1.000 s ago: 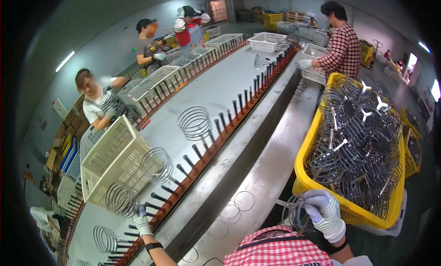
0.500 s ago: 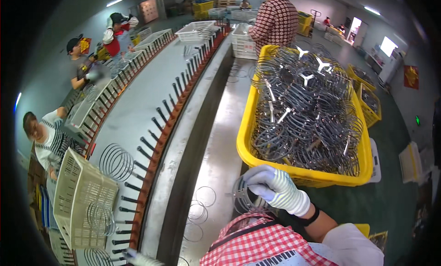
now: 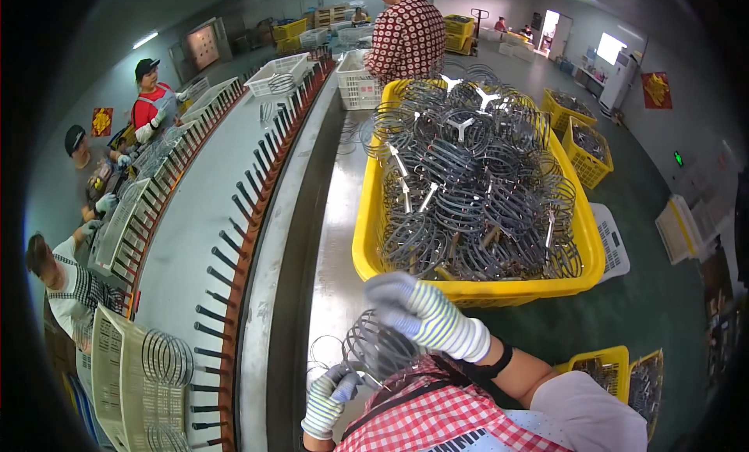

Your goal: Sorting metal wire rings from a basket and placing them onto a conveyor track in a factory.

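Observation:
A bundle of dark wire rings (image 3: pixel 376 344) is close in front of my body, above the metal bench. My left hand (image 3: pixel 328 401), in a striped knit glove, pinches the bundle's lower left edge between thumb and fingers. A thin shiny strip shows beside those fingertips. Just above the bundle's upper right side is my right hand (image 3: pixel 429 315), gloved alike. Its fingers are bent but smeared by motion, so their hold cannot be made out. Beyond it stands a yellow crate (image 3: pixel 360 245) heaped with dark ring bundles (image 3: pixel 468 186) and several white metal pieces.
Left of the bench, a conveyor (image 3: pixel 183 241) is edged with upright black pegs (image 3: pixel 222 276). A cream basket (image 3: pixel 117 374) with wire rings stands on it. A person in a patterned top (image 3: pixel 407 38) is ahead; several others work across the conveyor. Yellow crates (image 3: pixel 587 151) sit right.
My left hand has come up from the lower edge to the ring bundle. My right hand appears lower and further left in the view. The whole view has shifted.

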